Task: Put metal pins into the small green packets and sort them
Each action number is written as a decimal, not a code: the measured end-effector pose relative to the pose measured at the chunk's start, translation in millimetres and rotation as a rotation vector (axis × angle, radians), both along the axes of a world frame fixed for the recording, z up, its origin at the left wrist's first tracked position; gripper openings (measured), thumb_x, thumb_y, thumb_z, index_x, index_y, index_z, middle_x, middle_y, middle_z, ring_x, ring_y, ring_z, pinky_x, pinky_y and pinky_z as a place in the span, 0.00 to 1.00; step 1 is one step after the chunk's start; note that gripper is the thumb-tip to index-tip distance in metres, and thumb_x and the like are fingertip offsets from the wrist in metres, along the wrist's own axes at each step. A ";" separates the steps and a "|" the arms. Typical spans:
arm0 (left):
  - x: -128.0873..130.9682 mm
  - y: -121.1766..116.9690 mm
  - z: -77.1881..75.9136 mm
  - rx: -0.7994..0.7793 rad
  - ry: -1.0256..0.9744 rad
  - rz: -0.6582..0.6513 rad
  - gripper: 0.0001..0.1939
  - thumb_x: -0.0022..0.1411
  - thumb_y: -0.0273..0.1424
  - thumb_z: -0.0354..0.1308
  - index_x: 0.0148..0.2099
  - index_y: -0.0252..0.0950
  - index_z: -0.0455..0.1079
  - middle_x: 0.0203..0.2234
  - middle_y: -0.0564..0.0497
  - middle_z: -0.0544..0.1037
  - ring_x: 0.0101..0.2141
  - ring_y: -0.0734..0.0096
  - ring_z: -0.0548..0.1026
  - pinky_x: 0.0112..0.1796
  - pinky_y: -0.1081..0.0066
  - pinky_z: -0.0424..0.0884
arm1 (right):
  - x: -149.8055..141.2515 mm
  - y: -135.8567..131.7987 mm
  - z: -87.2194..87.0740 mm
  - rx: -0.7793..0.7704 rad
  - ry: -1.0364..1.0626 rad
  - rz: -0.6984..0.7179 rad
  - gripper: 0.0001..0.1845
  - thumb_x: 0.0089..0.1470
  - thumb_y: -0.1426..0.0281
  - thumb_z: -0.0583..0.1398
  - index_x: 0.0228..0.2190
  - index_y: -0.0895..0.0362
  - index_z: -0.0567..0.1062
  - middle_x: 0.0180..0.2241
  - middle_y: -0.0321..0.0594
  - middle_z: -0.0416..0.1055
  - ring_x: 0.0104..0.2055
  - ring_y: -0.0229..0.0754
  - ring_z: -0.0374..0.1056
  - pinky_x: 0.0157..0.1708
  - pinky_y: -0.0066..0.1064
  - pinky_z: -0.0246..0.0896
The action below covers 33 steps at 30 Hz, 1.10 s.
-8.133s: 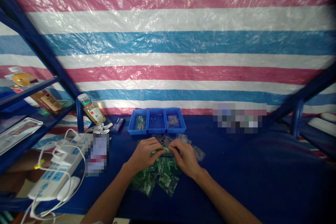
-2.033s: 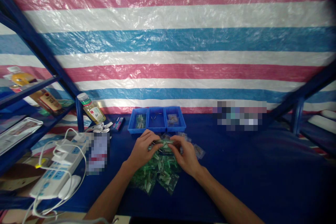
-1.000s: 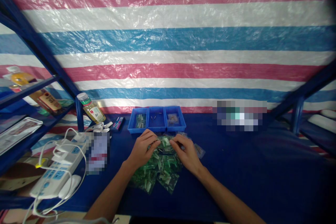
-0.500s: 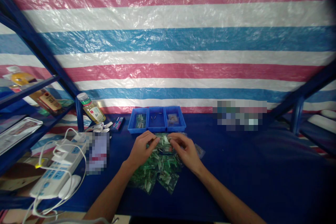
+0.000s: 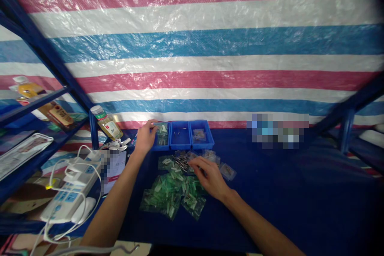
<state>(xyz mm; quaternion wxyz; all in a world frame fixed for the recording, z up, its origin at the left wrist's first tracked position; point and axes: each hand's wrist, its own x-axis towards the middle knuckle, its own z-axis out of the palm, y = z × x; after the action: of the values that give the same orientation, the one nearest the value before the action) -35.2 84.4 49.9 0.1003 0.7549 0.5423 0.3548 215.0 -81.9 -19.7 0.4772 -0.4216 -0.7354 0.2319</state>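
At the left compartment of the blue bins, my left hand (image 5: 146,138) pinches the edge of a small clear plastic bag (image 5: 163,131) with pale green contents. Over the middle of the work area my right hand (image 5: 210,174) is bent, its fingertips drawn together at a heap of small dark metal pins (image 5: 181,163); whatever they pinch is hidden. Nearer to me lies a pile of green-tinted plastic bags (image 5: 168,192) with pale strips inside. Behind and right of my right hand are clear bags with brownish contents (image 5: 228,171).
The middle blue bin (image 5: 180,143) holds a few pins, the right blue bin (image 5: 201,143) small clear bags. To the left are a power strip (image 5: 70,192) with white cables, a drink bottle (image 5: 108,123) and a paper (image 5: 115,170). A striped tarp (image 5: 210,64) hangs behind.
Both hands held a green-tinted bag together at the centre. My left hand has since gone left and forward to the left bin; my right hand stayed by the pins, now uncovered.
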 end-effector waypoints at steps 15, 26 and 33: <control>17.2 -55.9 0.2 0.034 0.257 -0.542 0.09 0.69 0.39 0.61 0.42 0.41 0.80 0.36 0.48 0.81 0.40 0.63 0.77 0.47 0.64 0.72 | 4.2 10.5 -4.9 0.039 -0.305 -0.186 0.06 0.65 0.73 0.59 0.38 0.54 0.76 0.34 0.42 0.76 0.39 0.49 0.70 0.44 0.42 0.63; 34.8 -87.1 -24.9 -0.010 0.443 -0.707 0.06 0.66 0.38 0.65 0.41 0.43 0.80 0.34 0.52 0.78 0.41 0.64 0.73 0.46 0.63 0.61 | 5.5 10.6 -4.5 0.058 -0.345 -0.128 0.06 0.65 0.75 0.60 0.37 0.54 0.77 0.33 0.41 0.75 0.40 0.48 0.66 0.42 0.40 0.62; 42.8 -95.2 -37.1 0.015 0.413 -0.707 0.06 0.65 0.38 0.66 0.39 0.41 0.78 0.35 0.52 0.79 0.42 0.64 0.74 0.52 0.62 0.60 | 5.9 10.7 -9.0 0.082 -0.409 -0.052 0.06 0.65 0.72 0.62 0.37 0.52 0.80 0.35 0.41 0.75 0.40 0.47 0.65 0.41 0.40 0.62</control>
<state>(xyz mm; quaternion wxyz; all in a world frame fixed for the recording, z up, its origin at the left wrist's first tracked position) 7.5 -10.7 12.8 0.0997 0.9509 0.2555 0.1434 220.8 -71.1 -28.7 0.3406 -0.4590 -0.8146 0.0986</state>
